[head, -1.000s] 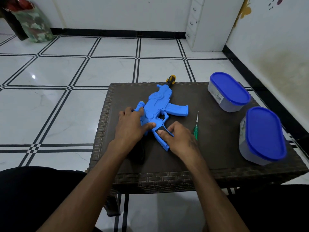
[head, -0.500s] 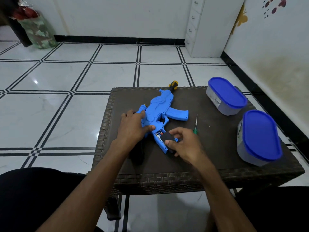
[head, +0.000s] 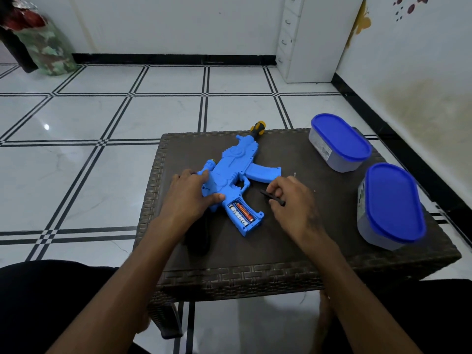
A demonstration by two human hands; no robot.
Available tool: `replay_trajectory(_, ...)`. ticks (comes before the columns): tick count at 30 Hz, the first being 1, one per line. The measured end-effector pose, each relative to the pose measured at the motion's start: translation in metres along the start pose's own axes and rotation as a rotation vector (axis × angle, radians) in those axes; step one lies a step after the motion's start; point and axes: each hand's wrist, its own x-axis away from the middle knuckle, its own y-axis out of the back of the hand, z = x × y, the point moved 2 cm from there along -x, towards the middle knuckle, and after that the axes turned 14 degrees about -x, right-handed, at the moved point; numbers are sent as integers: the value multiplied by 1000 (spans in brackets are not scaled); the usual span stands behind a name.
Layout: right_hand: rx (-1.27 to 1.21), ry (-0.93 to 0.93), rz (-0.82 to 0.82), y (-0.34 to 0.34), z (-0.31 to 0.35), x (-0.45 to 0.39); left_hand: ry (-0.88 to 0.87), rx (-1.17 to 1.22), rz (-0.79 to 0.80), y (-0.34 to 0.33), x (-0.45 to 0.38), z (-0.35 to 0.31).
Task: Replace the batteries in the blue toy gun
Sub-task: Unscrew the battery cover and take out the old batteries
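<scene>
So the gun [head: 237, 172] is lying flat on the tabletop [head: 293, 241], muzzle pointing off toward 1 o'clock with the yellow-and-black tip hanging right at the far edge. The grip's battery bay is open and two batteries [head: 241, 212] sit side by side in it, one orange and black, one white. There's print on both, but it's too small for me to read.

My left hand [head: 190, 198] rests on the rear of the gun, fingers spread loosely over the body and thumb lying along it just above the open bay, so it's pressing rather than gripping. My right hand [head: 293, 200] is just at 3 o'clock of the grip, not touching the gun, fingers curled and pinching the black cover [head: 272, 197].

Two tubs with blue lids sit at 2 and 3 o'clock: the far tub [head: 338, 144] has a white label on its side, unreadable, and the near tub [head: 390, 205] has some print too, also just a blur. My right hand hides most of whatever is lying behind it; only a thin white tip pokes out. Something dark sits under my left wrist; I can't tell what. A white drawer unit [head: 311, 39] stands on the tiled floor at 1 o'clock.
</scene>
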Motion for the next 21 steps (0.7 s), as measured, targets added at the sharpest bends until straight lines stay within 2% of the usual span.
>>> replay_trajectory(6,3,-3,76,-5,-5,-1,-43,-82,1,3,2,4)
replay_trajectory(9,2,-18,-46,8,-9,6,-47,-100,-9,2,4,4)
replay_trajectory(11,67,-87,-97,20,-12,11,-53,-111,-38,2,5,2)
replay_trajectory(15,129,-328,76,23,-22,19,-56,-144,-89,5,8,-1)
replay_trajectory(18,110,-352,86,22,-25,19,-19,-128,-97,8,13,0)
replay_trajectory(21,79,-362,26,26,-26,18,32,-129,-116,13,21,2)
